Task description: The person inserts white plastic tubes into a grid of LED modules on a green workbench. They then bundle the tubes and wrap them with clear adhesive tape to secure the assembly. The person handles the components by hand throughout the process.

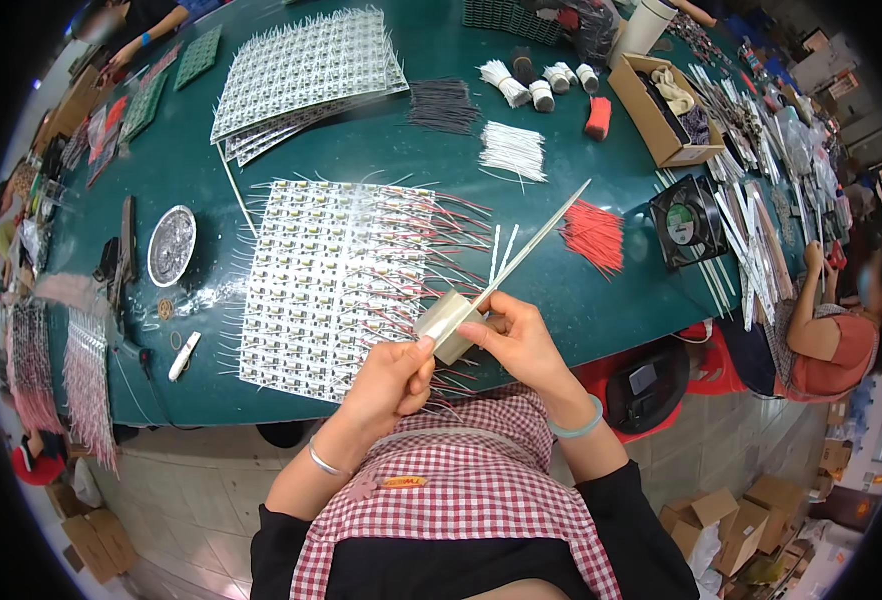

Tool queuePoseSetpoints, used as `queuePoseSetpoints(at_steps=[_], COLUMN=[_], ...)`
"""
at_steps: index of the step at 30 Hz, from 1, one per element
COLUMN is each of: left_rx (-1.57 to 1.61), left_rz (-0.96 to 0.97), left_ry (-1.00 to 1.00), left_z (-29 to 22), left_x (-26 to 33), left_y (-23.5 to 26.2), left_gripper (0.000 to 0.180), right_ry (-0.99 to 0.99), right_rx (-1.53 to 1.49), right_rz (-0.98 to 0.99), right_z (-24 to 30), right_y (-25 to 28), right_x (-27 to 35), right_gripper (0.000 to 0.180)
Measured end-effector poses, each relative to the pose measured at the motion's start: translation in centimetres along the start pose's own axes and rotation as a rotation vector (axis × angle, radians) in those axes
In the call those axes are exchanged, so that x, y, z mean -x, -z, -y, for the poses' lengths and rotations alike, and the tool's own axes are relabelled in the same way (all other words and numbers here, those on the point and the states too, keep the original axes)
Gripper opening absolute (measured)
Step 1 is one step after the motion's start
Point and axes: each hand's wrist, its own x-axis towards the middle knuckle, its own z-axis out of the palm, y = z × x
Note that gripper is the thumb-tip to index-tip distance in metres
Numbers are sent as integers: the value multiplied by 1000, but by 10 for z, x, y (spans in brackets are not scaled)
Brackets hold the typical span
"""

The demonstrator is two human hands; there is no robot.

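My left hand [389,380] is closed, its thumb and finger pinching the end of a clear, glossy strip. Just to its right, my right hand [517,338] grips a wide roll of clear tape [448,312] between thumb and fingers. A long, thin, pale strip [541,238] slants up and right from the roll; whether it is a separate piece held with the tape, I cannot tell. Below and left of both hands lies a white panel of small circuit boards [331,285], with red, white and black wires [456,225] sticking out along its right side.
Stacked board panels [306,75] lie at the back. Black wires [441,106], white wires [513,150] and red wires [593,238] sit in piles. A small fan [683,222] and cardboard box [666,110] stand right, a foil dish [172,246] left. A co-worker [831,320] sits far right.
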Motion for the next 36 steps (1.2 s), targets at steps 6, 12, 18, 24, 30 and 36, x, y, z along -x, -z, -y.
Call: queuePoseSetpoints(at_steps=[6,12,18,24,30,36], left_rx=[-1197,-1584,-824,195,98,-933], left_rz=[-361,-439,-127,248,219,-304], left_ry=[-919,-862,-410,180,185,-611], left_z=[14,19,8,1,5,16], left_x=[1,-2,2,1,4,14], left_y=[-10,-7,-5,9,5,-15], left_gripper=[28,20,38,40,43,23], right_ry=[-59,-51,-40,-27,-66,-97], right_rx=[-4,-31,-91,-220,-364,-393], right_rz=[60,58,80,159,168,89], right_z=[5,6,3,20,21,21], right_y=[1,1,5,5,7,1], right_x=[-1,-3,-3,-4,-2,-1], right_gripper=[21,21,22,29,30,28])
